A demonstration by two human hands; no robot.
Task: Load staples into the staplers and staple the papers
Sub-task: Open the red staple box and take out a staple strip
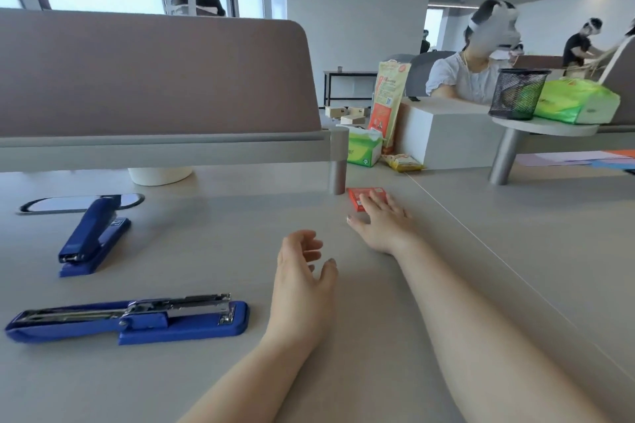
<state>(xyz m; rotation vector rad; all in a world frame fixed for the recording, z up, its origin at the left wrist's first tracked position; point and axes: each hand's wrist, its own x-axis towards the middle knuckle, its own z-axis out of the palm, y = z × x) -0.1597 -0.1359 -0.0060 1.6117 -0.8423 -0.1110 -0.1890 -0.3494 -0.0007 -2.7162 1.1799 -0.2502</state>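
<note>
Staple box [357, 198] is lying on the desk [206, 244], ahead and to the right, under the straight fingers of the right hand [381, 221], which is not gripping it. Left hand [302, 268] is hovering loosely curled, empty. Opened stapler [130, 316] is lying crosswise to the left, nearer the left hand.

No text can be read with certainty. Print is seen on the tall orange bag [388, 103] in the upper middle of the frame, on the green tissue box [364, 151] beside it, on the red box [357, 199] and on a small label of the upper blue stapler [91, 237]. All of it is too small or blurred.
</note>
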